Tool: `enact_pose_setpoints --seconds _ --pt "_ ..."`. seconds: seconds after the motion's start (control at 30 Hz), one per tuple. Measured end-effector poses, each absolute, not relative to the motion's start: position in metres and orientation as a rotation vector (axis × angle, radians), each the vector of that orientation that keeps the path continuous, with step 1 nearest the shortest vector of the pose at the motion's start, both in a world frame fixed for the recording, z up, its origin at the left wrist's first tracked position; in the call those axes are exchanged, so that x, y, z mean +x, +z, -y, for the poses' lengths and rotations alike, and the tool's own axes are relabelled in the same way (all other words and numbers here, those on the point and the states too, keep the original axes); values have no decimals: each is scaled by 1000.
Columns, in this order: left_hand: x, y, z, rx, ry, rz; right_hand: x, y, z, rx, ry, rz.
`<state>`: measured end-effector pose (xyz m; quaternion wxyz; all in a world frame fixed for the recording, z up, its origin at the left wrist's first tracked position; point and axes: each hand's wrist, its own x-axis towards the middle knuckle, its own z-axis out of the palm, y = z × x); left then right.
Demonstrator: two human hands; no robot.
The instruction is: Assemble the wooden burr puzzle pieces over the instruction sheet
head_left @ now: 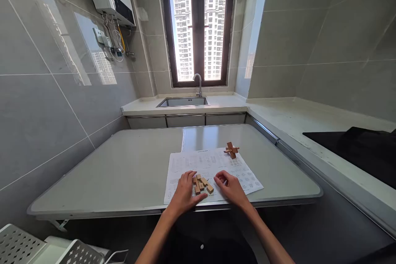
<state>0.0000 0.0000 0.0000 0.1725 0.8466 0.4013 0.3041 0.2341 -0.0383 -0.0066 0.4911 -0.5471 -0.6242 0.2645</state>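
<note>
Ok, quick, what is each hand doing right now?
Left hand: open, flat on the paper sheet, touching the wooden blocks.
Right hand: fingers curled, whether holding anything cannot be told.

Grey table [123, 173], printed sheet [213, 165] lying on it

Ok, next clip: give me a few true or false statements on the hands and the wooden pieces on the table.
1. The loose wooden blocks lie on the printed sheet between the two hands. True.
2. The assembled wooden cross puzzle sits in the sink. False: it stands on the sheet's far right part, on the table.
3. The left hand rests beside the blocks. True.
4. The right hand holds the assembled puzzle. False: it is near the loose blocks, well apart from the puzzle.
5. The faucet stands behind the sink, below the window. True.
</note>
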Motion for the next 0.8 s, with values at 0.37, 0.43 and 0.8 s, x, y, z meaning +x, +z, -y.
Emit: enact_pose_setpoints --seconds 0.37,0.43,0.8 --pt "-11 8 2 2214 949 -1149 218 -6 48 -1400 450 1794" --pt "-13 13 3 2111 956 -1111 218 -8 47 -1401 477 1753" --pt "-21 16 -3 1681 1005 -1004 225 -11 40 -1385 583 1572"
